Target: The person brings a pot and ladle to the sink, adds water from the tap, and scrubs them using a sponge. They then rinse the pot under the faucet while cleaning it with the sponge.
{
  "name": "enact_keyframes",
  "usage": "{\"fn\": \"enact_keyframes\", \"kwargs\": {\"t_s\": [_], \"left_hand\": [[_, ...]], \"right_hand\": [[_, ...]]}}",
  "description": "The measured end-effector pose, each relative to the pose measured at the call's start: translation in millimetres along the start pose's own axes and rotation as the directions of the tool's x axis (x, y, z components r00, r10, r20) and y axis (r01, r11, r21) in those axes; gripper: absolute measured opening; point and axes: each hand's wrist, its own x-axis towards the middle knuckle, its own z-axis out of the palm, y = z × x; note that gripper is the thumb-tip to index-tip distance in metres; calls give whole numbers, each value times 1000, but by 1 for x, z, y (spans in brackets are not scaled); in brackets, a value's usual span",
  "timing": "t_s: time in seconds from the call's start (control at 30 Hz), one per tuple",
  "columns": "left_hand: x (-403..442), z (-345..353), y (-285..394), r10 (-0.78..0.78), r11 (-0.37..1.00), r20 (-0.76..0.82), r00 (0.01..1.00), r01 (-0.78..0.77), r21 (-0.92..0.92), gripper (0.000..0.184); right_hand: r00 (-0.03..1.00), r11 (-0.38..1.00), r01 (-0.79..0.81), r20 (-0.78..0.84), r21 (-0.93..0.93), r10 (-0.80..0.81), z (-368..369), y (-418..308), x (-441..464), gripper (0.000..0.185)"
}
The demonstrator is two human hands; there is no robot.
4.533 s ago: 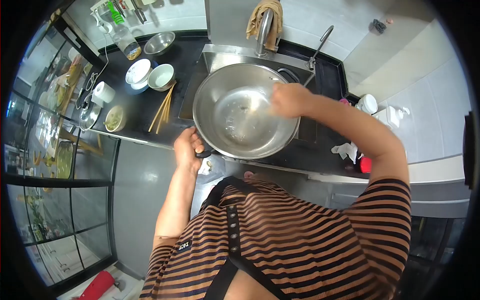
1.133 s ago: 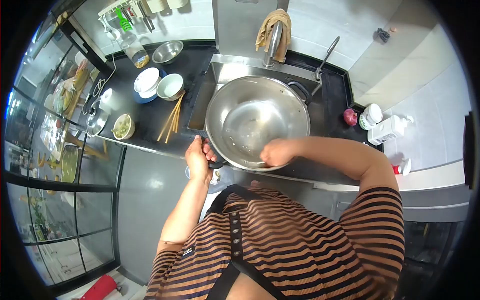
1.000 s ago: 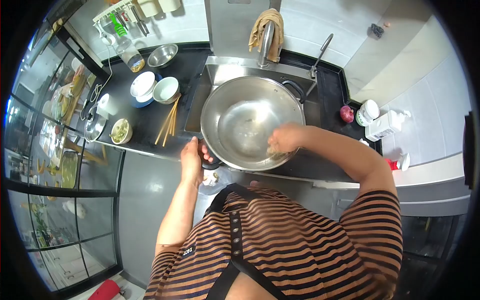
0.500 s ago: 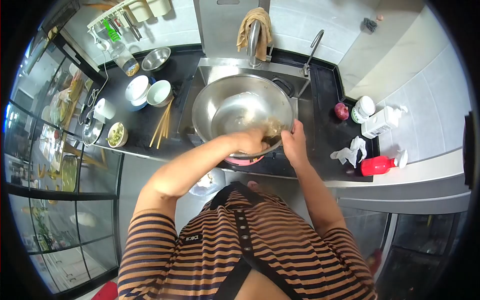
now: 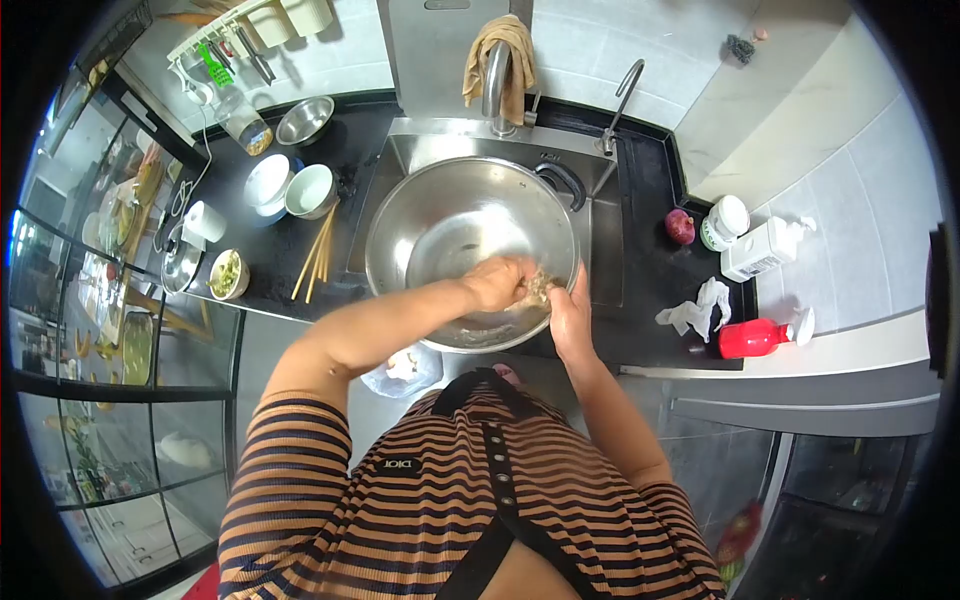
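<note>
A large steel wok [image 5: 440, 215] with a black handle [image 5: 562, 186] at its upper right sits over the sink [image 5: 612, 265]. My left hand [image 5: 500, 283] reaches inside the lower right of the wok, its fingers closed on a light brown scrubber [image 5: 536, 290] that touches the inner wall. At the lower right rim, my right hand [image 5: 572, 315] grips the wok's edge, thumb inside beside the scrubber. A little water shows in the bottom of the wok.
Left counter: chopsticks [image 5: 315, 262], a green bowl [image 5: 311, 192], a bowl of chopped greens [image 5: 229, 275], a steel bowl [image 5: 305, 121]. Right: a red onion [image 5: 680, 227], white bottle [image 5: 757, 250], crumpled tissue [image 5: 697, 308], red bottle [image 5: 752, 338]. Behind stands the faucet [image 5: 495, 88] with a cloth.
The scrubber, earlier in my right hand, is now in my left. My right hand has gone to the right rim, and my left hand has left the near handle. The wok has turned slightly.
</note>
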Motion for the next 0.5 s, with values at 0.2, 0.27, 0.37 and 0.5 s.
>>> {"fn": "enact_keyframes", "kwargs": {"t_s": [0.2, 0.27, 0.37, 0.5], "left_hand": [[-25, -10, -5, -51, 847, 534, 844, 320, -424, 11], [-16, 5, -7, 44, 773, 435, 900, 245, -585, 5], [26, 15, -4, 66, 735, 247, 967, 120, -668, 4], [61, 16, -18, -235, 645, -103, 966, 76, -761, 8]], "right_hand": [[999, 993, -45, -6, 107, 46, -2, 3, -6, 59], [999, 996, -38, 12, 77, 37, -6, 5, -7, 60], [998, 1000, -26, 56, -18, 27, -15, 11, -5, 59], [996, 998, -59, 67, -31, 61, -11, 0, -3, 58]]}}
